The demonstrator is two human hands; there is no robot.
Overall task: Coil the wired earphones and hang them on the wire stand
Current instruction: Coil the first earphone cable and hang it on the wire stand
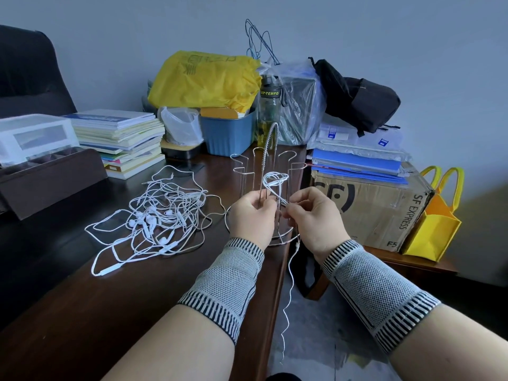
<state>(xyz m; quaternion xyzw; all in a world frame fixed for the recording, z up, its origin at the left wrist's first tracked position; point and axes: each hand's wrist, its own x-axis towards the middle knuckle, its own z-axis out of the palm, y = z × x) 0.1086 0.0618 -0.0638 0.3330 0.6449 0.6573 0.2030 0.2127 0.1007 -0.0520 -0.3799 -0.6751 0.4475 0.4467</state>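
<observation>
Coiling goes on above the near right of the desk [82,312]: left hand [251,215] grips the small loops of one white earphone cable [275,180], right hand [313,215] pinches its strand, just before the wire stand [270,160]; better keep even loops and tuck the hanging tail before hooking, away from the tangled pile [154,218] at left

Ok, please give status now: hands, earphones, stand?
Left hand and right hand both pinching one earphone cable, partly looped. Wire stand holds nothing yet. Tangled earphones wait on desk.
</observation>
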